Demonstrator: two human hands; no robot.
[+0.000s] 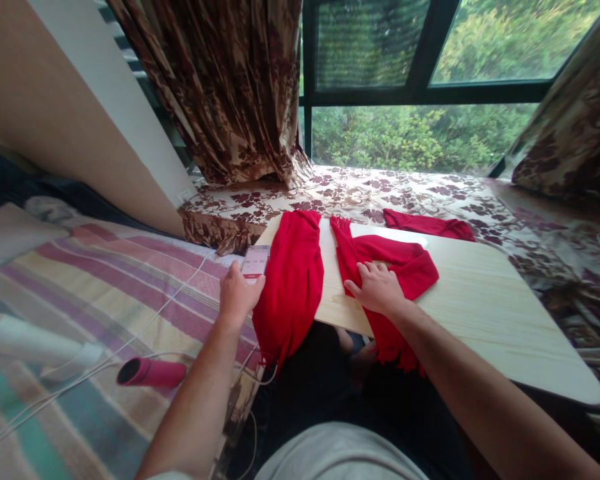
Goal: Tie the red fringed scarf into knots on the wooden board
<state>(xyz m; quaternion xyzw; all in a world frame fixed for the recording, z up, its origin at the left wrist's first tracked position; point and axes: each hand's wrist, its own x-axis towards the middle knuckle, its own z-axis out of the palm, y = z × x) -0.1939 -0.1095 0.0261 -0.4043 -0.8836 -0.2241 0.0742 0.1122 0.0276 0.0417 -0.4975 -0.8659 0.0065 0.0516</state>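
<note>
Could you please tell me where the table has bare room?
The table is barest right of the folded scarf; a narrow strip lies between that scarf and the red cloth. Crowded: the left end, with cloth, phone and left hand, and around the right hand.

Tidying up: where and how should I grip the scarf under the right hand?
Probably pinch the red scarf at its rightmost bend, coming from the right: it lies exposed on the table, while the right hand covers part further left.
</note>
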